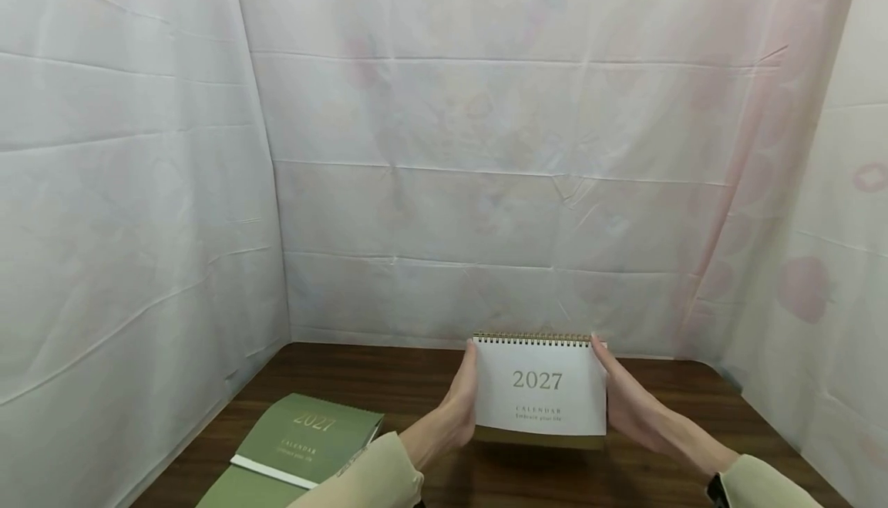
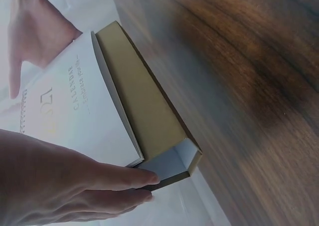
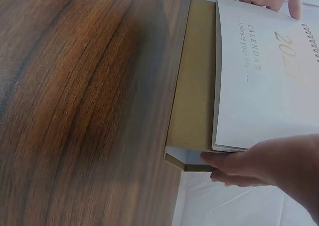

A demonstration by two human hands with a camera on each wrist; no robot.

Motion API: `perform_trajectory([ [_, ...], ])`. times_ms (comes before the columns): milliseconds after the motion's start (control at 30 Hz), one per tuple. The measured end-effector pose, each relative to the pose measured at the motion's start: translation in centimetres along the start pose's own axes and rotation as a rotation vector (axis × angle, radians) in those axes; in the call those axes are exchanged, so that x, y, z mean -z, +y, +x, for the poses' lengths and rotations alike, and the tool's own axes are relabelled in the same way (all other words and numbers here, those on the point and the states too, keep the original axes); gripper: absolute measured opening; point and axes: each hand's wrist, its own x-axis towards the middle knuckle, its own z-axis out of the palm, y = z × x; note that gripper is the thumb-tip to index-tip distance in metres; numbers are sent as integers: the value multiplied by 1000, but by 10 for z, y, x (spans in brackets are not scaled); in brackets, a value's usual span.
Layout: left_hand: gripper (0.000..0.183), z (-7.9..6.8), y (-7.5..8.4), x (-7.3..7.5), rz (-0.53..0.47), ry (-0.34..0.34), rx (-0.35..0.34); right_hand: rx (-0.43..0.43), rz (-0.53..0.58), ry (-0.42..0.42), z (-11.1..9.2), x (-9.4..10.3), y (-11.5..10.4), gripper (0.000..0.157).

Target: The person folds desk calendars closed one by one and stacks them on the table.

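Note:
A white desk calendar printed "2027 CALENDAR" stands tilted back between both hands, its gold wire spiral along the top. The left hand grips its left side, thumb at the upper front corner. On the opposite side the right hand grips likewise, its thumb close to the spiral's end. Below the white pages, the left wrist view shows the tan cardboard stand, hollow at its end. Fingers of the left hand lie along that open end. In the right wrist view, fingers of the right hand reach the other end.
To the left on the dark wood table lies a green 2027 calendar with a white strip across it, close to the left sleeve. Pale cloth walls enclose the table at the back and both sides.

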Motion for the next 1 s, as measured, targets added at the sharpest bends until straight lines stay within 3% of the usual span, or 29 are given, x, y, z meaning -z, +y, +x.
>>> perform_trajectory([
  [200, 80, -17, 9, 5, 30, -42, -19, -28, -141, 65, -6, -4, -3, 75],
  [367, 73, -22, 13, 9, 45, -39, -16, -16, -241, 92, -9, -7, -5, 71],
  [633, 67, -26, 15, 8, 53, -47, -24, -10, -298, -37, -17, -3, -7, 77],
  [1000, 62, -25, 10, 3, 66, -12, -16, -11, -357, -113, -22, 2, -4, 71],
])
